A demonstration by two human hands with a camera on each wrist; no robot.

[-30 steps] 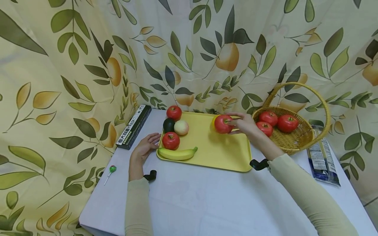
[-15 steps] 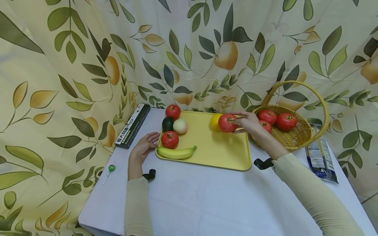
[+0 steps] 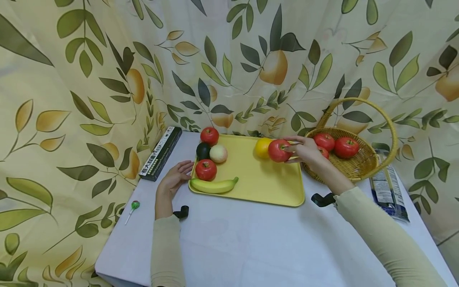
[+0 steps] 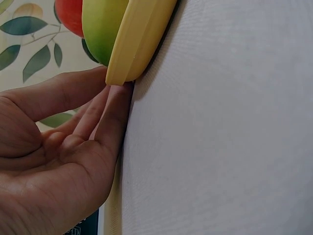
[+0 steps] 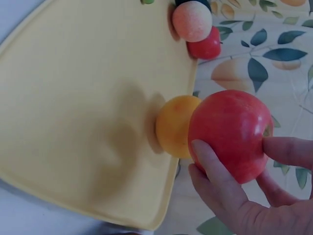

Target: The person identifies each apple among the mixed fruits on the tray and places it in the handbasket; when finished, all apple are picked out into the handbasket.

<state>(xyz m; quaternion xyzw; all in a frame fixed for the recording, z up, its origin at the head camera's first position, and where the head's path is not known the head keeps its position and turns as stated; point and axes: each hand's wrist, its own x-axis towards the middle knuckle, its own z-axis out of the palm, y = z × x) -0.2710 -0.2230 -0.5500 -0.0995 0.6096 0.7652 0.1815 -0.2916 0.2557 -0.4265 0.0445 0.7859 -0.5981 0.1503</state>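
My right hand (image 3: 305, 151) holds a red apple (image 5: 230, 132) between thumb and fingertips over the right part of the yellow tray (image 3: 258, 187). Beside that apple, on its left in the head view, lies an orange (image 3: 262, 148). At the tray's left edge my left hand (image 3: 175, 175) pinches the rim, thumb on top and fingers lower down; the fingertips are hidden behind the tray corner in the left wrist view. Close to it lie a banana (image 3: 215, 186), a red apple (image 3: 206, 170), a pale peach (image 3: 218, 154), a dark green fruit (image 3: 203, 150) and another apple (image 3: 209, 136).
A wicker basket (image 3: 358, 171) with a tall handle and red apples (image 3: 346, 148) stands right of the tray. Behind it lies a blue plastic packet (image 3: 391, 195). A pasta box (image 3: 160, 153) and a lollipop (image 3: 134, 205) are on the left. A patterned curtain (image 3: 233, 79) backs the table.
My right hand has carried the apple a short way to the right, uncovering more of the orange. The left hand has kept its place at the tray's edge.
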